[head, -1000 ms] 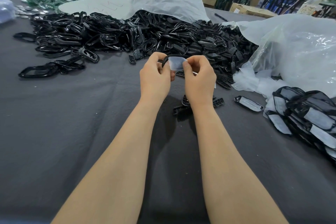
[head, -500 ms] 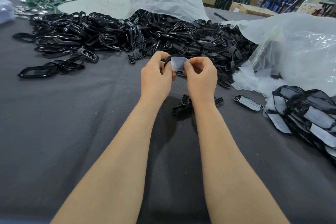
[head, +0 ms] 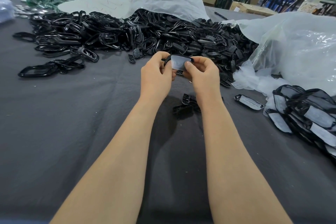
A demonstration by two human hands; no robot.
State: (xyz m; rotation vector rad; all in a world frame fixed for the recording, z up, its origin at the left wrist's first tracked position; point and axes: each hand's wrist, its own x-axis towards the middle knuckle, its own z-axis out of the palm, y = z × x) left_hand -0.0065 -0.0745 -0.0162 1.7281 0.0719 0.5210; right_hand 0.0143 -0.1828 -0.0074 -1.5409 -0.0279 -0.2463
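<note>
Pinching from both sides, the fingers point(head: 161, 57) of the left hand point(head: 156, 78) curl round one end of a glossy black oval plastic frame point(head: 168, 58). The right hand point(head: 204, 76) grips the other end, its thumb pressed flat on the pale translucent film sheet point(head: 178, 62) covering the frame's opening. The piece hangs in the air above the middle of the dark grey cloth-covered counter point(head: 54, 132), touching only the hands. Only that thumb seems to pin the film, so it may well go on skewed or crease, and its lower edge looks free to lift. A hard squeeze could also flex the thin frame and pop the sheet loose. If the slick plastic slips, it would likely land among the small black ribbed inserts point(head: 187, 103) under the wrists. It might even skid into the big heap of bare black frames point(head: 91, 32) along the far edge and get lost there. The stack of film-covered frames point(head: 309, 114) at the right edge leans, and a careless toss could topple it.
</note>
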